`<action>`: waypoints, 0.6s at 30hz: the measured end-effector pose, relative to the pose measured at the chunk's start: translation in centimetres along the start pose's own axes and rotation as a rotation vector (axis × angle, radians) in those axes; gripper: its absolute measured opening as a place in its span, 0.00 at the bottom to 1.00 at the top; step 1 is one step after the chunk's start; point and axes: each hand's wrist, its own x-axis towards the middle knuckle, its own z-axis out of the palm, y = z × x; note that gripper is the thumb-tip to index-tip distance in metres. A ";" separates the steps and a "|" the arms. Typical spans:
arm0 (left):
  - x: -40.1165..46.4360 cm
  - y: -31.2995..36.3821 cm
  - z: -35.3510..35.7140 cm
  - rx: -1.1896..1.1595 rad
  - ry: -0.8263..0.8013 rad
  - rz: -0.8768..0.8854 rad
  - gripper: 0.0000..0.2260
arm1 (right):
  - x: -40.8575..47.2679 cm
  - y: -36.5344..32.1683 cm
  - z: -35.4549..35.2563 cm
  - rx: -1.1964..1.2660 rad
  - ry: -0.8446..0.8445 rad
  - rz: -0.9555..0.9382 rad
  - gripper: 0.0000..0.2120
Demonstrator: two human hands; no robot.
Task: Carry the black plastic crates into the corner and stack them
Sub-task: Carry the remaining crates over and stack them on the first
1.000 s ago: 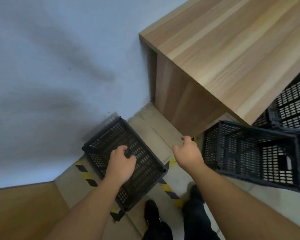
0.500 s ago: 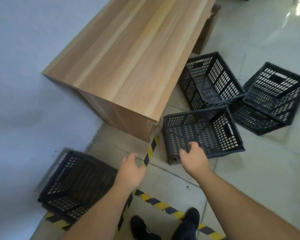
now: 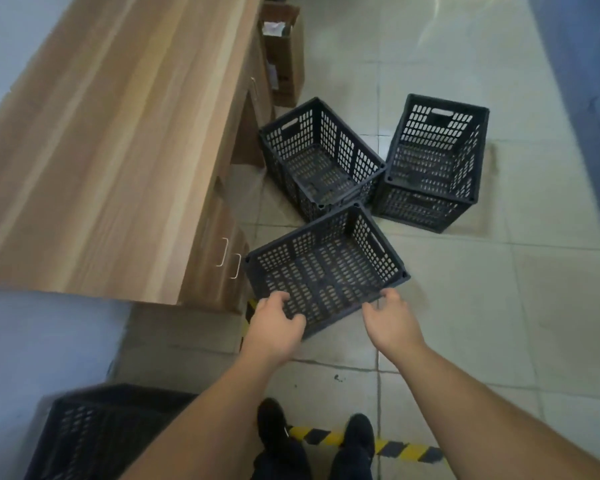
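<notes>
Four black crates show up in the head view, so here's the rundown from closest to furthest. One crate (image 3: pixel 108 431) already sits at the person's left, down by the wall, blurred and partly cut off by the left forearm, so presumably that's the corner one. Past the shoes and the yellow-black floor tape (image 3: pixel 364 441), both hands are at the next crate (image 3: pixel 326 268), which sits on the floor tiles just beside the end of the wooden counter (image 3: pixel 111 140).

The left hand (image 3: pixel 274 327) has its fingers curled over the near rim at the left corner, looks like contact but not a full clamp yet. The right hand (image 3: pixel 392 323) is spread and half open, fingertips right at the near rim's right end, holding nothing that can be seen for sure.

Handling guess: it's empty perforated plastic, so light and pretty stiff, not fragile, though the thin mesh walls may flex a bit. The rims or the slot handles in the short sides look like the sane places to grab.

Further back, two more crates sit close together: one (image 3: pixel 321 157) near the counter's drawers, one (image 3: pixel 433 161) to its right. A cardboard box (image 3: pixel 284 53) stands behind them against the counter.
</notes>
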 end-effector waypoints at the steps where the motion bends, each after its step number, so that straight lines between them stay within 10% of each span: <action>1: 0.8 0.6 0.1 0.007 -0.012 0.004 0.26 | 0.6 0.1 -0.2 0.013 0.006 0.017 0.26; 18: 18.3 2.8 1.2 0.234 -0.193 0.032 0.25 | 10.6 1.0 5.1 0.193 0.012 0.292 0.28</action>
